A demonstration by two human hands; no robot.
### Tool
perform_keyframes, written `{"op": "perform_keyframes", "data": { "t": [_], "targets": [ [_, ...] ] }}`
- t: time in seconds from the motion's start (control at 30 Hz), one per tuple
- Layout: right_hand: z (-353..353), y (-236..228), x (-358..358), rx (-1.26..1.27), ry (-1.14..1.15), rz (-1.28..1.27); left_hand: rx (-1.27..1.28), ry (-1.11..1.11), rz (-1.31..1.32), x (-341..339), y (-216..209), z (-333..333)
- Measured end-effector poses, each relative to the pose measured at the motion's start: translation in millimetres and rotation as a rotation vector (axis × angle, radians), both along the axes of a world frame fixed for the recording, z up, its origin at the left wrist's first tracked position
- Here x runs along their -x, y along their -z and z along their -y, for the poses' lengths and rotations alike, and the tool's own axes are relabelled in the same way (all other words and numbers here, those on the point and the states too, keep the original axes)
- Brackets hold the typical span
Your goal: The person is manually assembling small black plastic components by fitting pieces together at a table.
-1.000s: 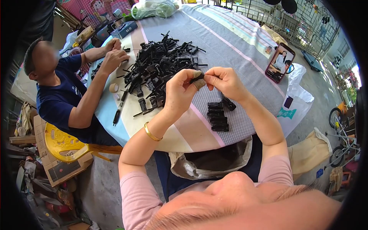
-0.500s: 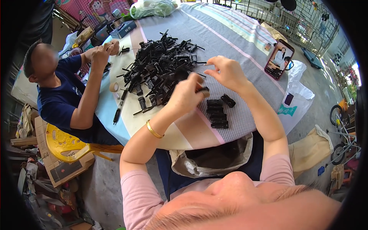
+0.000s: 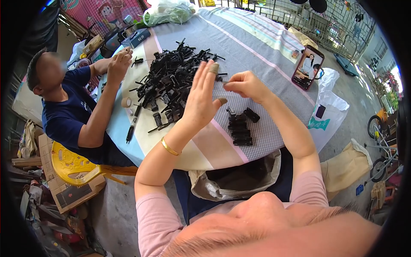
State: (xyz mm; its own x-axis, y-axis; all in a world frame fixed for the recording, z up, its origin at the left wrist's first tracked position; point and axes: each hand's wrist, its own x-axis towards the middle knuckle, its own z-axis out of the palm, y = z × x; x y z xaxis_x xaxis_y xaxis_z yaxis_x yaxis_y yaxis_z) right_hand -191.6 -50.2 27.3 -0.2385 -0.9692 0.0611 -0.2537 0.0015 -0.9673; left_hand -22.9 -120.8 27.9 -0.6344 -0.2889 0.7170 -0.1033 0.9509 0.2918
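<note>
Since half a second ago, your left hand (image 3: 200,103) has gone from curled to spread flat, and your right hand (image 3: 248,87) has closed thumb to forefinger. Co-worker's hands (image 3: 120,62) shifted too, raised near the far-left edge.

Left grip: apart, fingers straight and pointing away from you, thumb out to the right, tan coverings (image 3: 214,68) on thumb and forefinger. Right grip: tips together, pointing left; can't tell if anything's pinched, a thin dark strip sits right there.

Black plastic buckle-like parts: big jumbled heap (image 3: 171,77) beyond and left of your left hand, axes every which way. Short row of black parts (image 3: 240,133) nearer you, below your right hand, long axes left to right, lying side by side toward you. One angled black part (image 3: 251,115) at the row's far right end, long axis slanting from far left to near right.

All on the round desk (image 3: 269,94) with patterned striped cloth. Also on it: slim black pen-like tool (image 3: 134,124) left of the heap, pointing away from you; tan tape roll (image 3: 126,102) just beyond; upright phone (image 3: 308,67) far right.
</note>
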Motion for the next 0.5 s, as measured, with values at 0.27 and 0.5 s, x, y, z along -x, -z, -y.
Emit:
{"op": "perform_keyframes", "data": {
  "t": [0.27,0.5],
  "targets": [
    [-8,1,-12,0.116,-0.170,0.028,-0.335,0.243,-0.057,0,2,4],
    [-12,-4,-17,0.356,-0.040,0.033,-0.898,0.383,-0.141,1,0,1]
  ]
}}
